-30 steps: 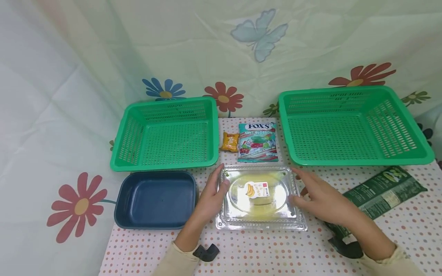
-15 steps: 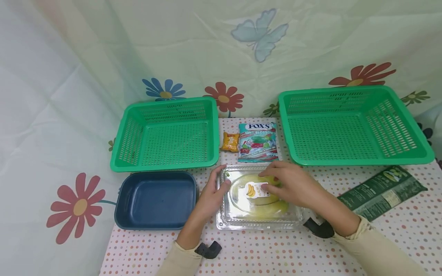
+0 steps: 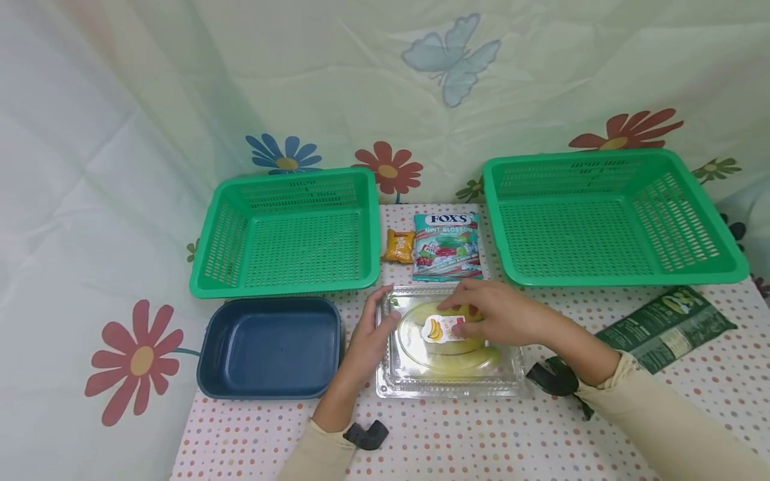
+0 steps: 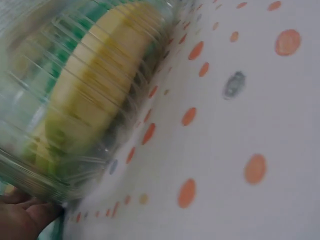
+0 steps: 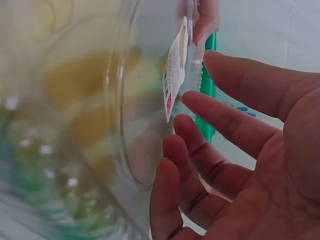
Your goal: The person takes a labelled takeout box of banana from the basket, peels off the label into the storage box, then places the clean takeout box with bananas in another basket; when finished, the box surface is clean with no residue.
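A clear plastic clamshell box (image 3: 415, 382) of bananas (image 4: 95, 85) lies on the dotted tablecloth in front of the person, its lid down. On the lid is a white label (image 3: 438, 329) with a banana picture. My left hand (image 3: 367, 337) holds the box by its left edge, thumb over the rim and fingers along the side. From the right, my right hand (image 3: 496, 312) reaches over the lid, fingers spread and slightly bent. In the right wrist view its fingertips (image 5: 192, 97) are right at the label and lid, gripping nothing.
Two green baskets (image 3: 285, 292) (image 3: 619, 279) stand at the back. Between them lie a small yellow packet (image 3: 400, 246) and a Fox's candy bag (image 3: 448, 250). A dark blue tub (image 3: 271, 351) sits left of the box, a dark green packet (image 3: 674, 331) to the right.
My right hand has left the box's right edge and come leftward over the lid to the label. The left hand keeps its place, and the box has hardly moved.
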A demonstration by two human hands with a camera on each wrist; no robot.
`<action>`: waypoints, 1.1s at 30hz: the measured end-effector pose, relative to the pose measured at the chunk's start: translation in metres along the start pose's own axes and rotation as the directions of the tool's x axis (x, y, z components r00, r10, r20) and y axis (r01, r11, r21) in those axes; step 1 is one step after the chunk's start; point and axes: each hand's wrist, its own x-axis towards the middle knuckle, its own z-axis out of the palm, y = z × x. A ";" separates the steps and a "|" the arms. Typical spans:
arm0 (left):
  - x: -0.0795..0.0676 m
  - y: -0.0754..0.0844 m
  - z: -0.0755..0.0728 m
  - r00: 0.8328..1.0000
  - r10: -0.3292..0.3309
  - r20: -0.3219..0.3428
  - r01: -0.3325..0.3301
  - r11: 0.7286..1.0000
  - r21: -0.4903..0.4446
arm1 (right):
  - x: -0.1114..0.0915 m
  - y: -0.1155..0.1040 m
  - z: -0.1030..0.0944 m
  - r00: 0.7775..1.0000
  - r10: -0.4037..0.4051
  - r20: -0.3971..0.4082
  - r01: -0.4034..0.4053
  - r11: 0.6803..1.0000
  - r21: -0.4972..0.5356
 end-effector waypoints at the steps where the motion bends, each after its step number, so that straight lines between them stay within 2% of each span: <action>1: 0.001 -0.001 0.000 1.000 0.000 0.003 0.001 1.000 -0.015 | 0.002 0.000 -0.001 1.000 -0.007 0.007 0.007 1.000 0.008; 6: 0.006 -0.010 0.002 0.999 0.043 0.022 -0.040 0.994 -0.102 | 0.008 0.000 -0.004 0.998 -0.010 0.056 0.009 1.000 0.020; 10: 0.009 -0.017 0.002 0.994 0.107 0.028 -0.101 0.982 -0.157 | 0.012 -0.001 -0.005 0.995 0.009 0.097 -0.009 1.000 0.007; 13: 0.011 -0.024 0.001 0.985 0.171 0.028 -0.164 0.972 -0.168 | 0.016 -0.003 -0.007 0.993 -0.001 0.116 0.000 1.000 0.007; 18: 0.013 -0.031 -0.002 0.966 0.257 0.033 -0.247 0.951 -0.185 | 0.022 -0.006 -0.011 0.989 -0.011 0.149 0.001 0.998 0.066; 21: 0.013 -0.032 -0.004 0.960 0.276 0.042 -0.263 0.945 -0.196 | 0.024 -0.007 -0.013 0.986 -0.006 0.165 -0.007 0.997 0.080; 28: 0.013 -0.032 -0.005 0.960 0.278 0.044 -0.265 0.944 -0.196 | 0.033 -0.009 -0.012 0.985 -0.021 0.171 0.011 0.998 0.058; 33: 0.012 -0.031 -0.006 0.959 0.282 0.041 -0.268 0.942 -0.199 | 0.041 -0.015 -0.012 0.983 0.037 0.179 -0.046 0.998 0.042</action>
